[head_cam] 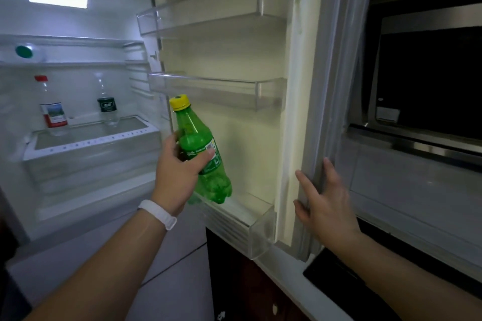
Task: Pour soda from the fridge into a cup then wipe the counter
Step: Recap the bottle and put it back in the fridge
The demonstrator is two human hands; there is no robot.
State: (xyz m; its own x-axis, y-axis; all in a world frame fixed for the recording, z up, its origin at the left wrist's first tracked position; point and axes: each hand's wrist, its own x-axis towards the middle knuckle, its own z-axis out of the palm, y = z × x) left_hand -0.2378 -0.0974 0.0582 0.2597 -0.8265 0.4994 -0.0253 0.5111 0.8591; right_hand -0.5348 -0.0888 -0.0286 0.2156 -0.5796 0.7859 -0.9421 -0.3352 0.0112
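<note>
Left hand point(180, 169) grips soda bottle point(200, 148) mid-body.

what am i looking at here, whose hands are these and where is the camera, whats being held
There is no machine here: a person wears one camera on the head, looking forward and down, so you see that person's own two arms. The fridge door stands open. The left hand, with a white band on its wrist, grips a green soda bottle with a yellow cap, just above the lowest door shelf. The right hand rests with straight fingers on the door's edge. Inside the fridge, two more bottles stand on a shelf. To the right a dark oven sits above a counter.
</note>
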